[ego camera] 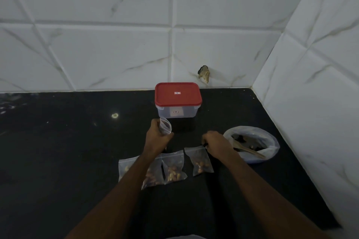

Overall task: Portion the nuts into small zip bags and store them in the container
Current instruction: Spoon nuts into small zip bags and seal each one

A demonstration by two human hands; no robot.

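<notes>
Container (178,103) behind filled bags (201,161) (nut bag (252,143) right)

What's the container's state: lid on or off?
Lid on. The red lid sits flat and square on the clear container, covering its whole top, with no gap showing.

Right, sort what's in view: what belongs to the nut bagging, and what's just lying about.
Job: empty zip bag in the left hand; filled zip bags, one pinched by the right hand; big nut bag with wooden spoon; red-lidded container.
Lying about: white speck on the counter; chipped hole in the wall tile.
</notes>
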